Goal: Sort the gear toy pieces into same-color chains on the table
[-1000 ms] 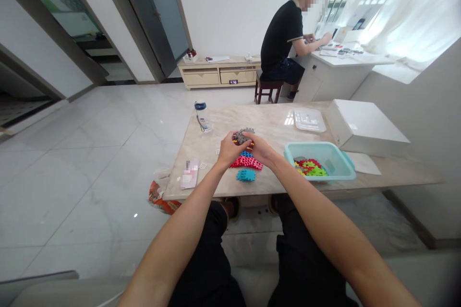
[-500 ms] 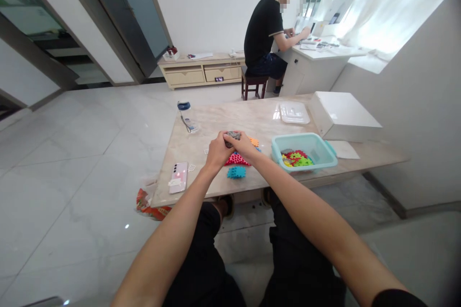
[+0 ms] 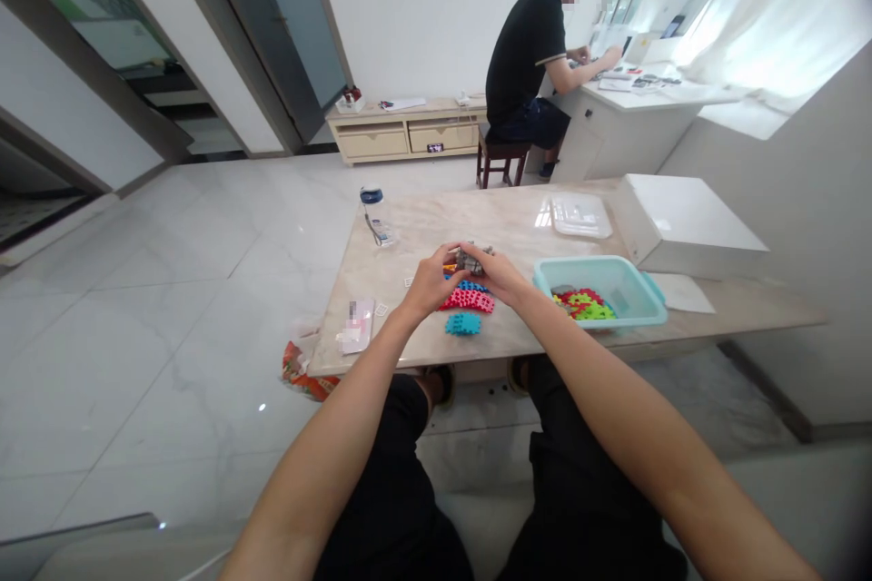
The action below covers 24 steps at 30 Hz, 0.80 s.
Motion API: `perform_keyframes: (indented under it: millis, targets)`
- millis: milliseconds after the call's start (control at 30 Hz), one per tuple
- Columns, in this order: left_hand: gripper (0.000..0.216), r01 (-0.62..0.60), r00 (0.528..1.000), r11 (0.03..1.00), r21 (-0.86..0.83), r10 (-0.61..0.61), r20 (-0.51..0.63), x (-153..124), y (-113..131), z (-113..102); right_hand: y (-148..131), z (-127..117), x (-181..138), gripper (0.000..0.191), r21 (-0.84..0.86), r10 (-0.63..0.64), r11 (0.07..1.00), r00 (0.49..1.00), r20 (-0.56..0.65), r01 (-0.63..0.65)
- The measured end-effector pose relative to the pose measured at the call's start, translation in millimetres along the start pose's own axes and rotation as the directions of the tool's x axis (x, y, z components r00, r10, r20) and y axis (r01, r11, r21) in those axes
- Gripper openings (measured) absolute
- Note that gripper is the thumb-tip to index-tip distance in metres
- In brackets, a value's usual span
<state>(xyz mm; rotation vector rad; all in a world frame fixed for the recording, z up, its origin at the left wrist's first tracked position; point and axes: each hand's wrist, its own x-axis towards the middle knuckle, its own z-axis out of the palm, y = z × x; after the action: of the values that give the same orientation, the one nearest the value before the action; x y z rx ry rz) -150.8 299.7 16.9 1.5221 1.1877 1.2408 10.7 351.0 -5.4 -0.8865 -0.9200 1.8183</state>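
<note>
There is one bottle [image 3: 378, 220], one phone [image 3: 358, 327], one tub [image 3: 630, 292], one clear lid [image 3: 580, 215], one stool [image 3: 505, 149], two little white squares [image 3: 381, 310], one grey bunch of toy bits [image 3: 470, 261], one pink row [image 3: 470, 300] and one blue-green stack [image 3: 463, 324].

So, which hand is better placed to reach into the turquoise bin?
Probably the right hand: it's nearer the turquoise bin than the left hand, though both hold gray pieces.
</note>
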Motion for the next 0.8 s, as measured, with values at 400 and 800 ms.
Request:
perform_keyframes:
  millis: [400, 800]
  targets:
    - [0.026, -0.026, 1.0, 0.978, 0.209, 0.023, 0.02, 1, -11, -16, -9, -2, -15, 0.028, -0.01, 0.194, 0.981, 0.96, 0.201, -0.196]
    - [0.071, -0.017, 0.997, 0.944, 0.329, -0.008, 0.076, 2, -31, -24, -12, 0, -16, 0.022, -0.107, 0.283, 0.958, 0.94, 0.19, -0.267]
